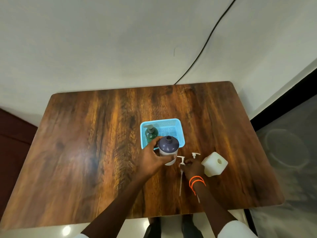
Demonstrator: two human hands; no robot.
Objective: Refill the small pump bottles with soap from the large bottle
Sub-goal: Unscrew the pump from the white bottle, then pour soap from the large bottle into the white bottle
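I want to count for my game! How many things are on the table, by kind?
Bottles: 2, a green pump bottle in the basket and an open purple-topped bottle in the left hand's grip.
Loose white pumps: 2, one under the right hand's fingers, one beside it.
Blue baskets: 1.
White open jugs: 1.
Total: 6.
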